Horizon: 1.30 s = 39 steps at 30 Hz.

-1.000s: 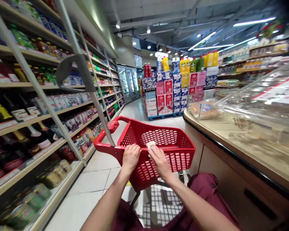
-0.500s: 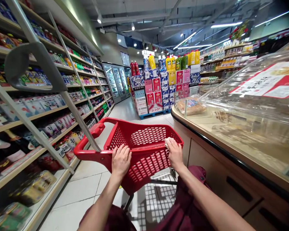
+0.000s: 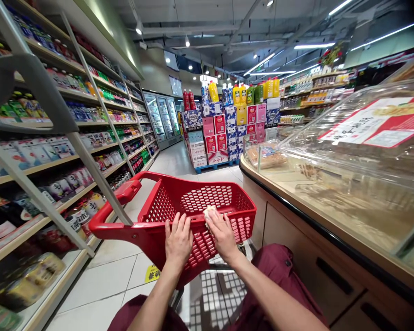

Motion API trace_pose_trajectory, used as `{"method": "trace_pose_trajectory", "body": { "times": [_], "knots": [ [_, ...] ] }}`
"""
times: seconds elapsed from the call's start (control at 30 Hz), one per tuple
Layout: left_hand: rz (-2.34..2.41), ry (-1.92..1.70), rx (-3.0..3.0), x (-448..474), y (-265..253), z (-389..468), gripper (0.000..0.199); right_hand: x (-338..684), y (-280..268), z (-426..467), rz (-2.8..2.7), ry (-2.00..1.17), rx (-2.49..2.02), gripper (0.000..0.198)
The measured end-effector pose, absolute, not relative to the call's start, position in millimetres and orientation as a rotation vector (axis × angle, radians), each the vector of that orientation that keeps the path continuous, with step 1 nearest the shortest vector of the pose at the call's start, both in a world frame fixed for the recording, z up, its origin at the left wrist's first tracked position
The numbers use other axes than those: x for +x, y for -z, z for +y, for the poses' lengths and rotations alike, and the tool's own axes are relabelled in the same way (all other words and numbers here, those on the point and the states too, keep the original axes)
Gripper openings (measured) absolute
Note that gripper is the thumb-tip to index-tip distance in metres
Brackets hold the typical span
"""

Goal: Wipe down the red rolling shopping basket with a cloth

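In the middle of the head view is a red plastic shopping cart basket (image 3: 224,195) with perforated sides. My left hand (image 3: 179,239) lies on its near rim with the fingers stretched over the edge, holding nothing. Farther right along the same rim, my right hand (image 3: 222,232) presses a crumpled white cloth (image 3: 211,211) against the red plastic. Part of the cloth is hidden under the fingers. To the left of my hands runs the cart's red handle end (image 3: 105,220), crossed by a grey metal pole with a dark grey grip (image 3: 44,87).
Shelves of bottled drinks (image 3: 100,124) line the left side. Stacked drink cartons (image 3: 215,138) stand ahead on a blue pallet. At right is a wooden counter (image 3: 290,248) with clear plastic food boxes (image 3: 365,119). A yellow floor sticker (image 3: 152,273) shows on the white tiles.
My right hand has slid left along the rim with the cloth, closer to my left hand. The left hand stays on the rim. The view has shifted slightly.
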State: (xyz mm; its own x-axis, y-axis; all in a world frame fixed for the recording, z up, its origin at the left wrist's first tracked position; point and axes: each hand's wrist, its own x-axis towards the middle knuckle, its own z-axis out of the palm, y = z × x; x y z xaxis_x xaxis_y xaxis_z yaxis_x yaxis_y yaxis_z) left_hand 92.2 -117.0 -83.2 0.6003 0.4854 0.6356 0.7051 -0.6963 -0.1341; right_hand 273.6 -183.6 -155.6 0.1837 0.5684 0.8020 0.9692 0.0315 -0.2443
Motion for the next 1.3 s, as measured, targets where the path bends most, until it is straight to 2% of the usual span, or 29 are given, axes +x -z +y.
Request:
{"method": "trace_pose_trajectory", "body": {
  "times": [0.07,0.23,0.4,0.6,0.77,0.93,1.07,1.17,1.23,1.3],
  "knots": [
    [-0.955,0.8,-2.448,92.6,86.0,-116.2,0.039,286.6,160.9,-187.9,-1.498,0.627,-1.666,0.059],
    [-0.988,0.772,-2.402,88.4,84.1,-109.1,0.039,322.2,167.5,-202.4,-1.056,0.593,-1.902,0.063],
    [-0.993,0.729,-2.419,87.3,81.5,-105.8,0.041,295.9,159.3,-191.5,-1.464,0.612,-1.708,0.066],
    [-0.987,0.725,-2.396,91.1,82.0,-107.8,0.045,316.0,165.7,-197.7,-1.075,0.63,-1.86,0.064],
    [-0.973,0.707,-2.424,91.7,80.0,-110.8,0.047,299.1,159.1,-189.2,-1.486,0.645,-1.666,0.066],
    [-1.002,0.73,-2.434,100.6,84.5,-117.6,0.052,297.3,154.4,-185.6,-1.116,0.612,-1.802,0.063],
    [-0.908,0.73,-2.497,92.0,79.4,-120.9,0.051,257.4,149.7,-171.5,-1.501,0.598,-1.603,0.06],
    [-0.881,0.897,-2.397,55.6,61.4,-113.6,0.051,250.3,143.8,-170.9,-1.527,0.592,-1.588,0.061],
    [-1.077,1.105,-2.174,25.0,47.2,-104.8,0.055,251.9,136.6,-169.5,-1.379,0.564,-1.668,0.06],
    [-1.256,1.157,-2.04,0.4,36.1,-95.5,0.059,237.5,125.2,-160.5,-1.374,0.51,-1.655,0.058]
  ]
}}
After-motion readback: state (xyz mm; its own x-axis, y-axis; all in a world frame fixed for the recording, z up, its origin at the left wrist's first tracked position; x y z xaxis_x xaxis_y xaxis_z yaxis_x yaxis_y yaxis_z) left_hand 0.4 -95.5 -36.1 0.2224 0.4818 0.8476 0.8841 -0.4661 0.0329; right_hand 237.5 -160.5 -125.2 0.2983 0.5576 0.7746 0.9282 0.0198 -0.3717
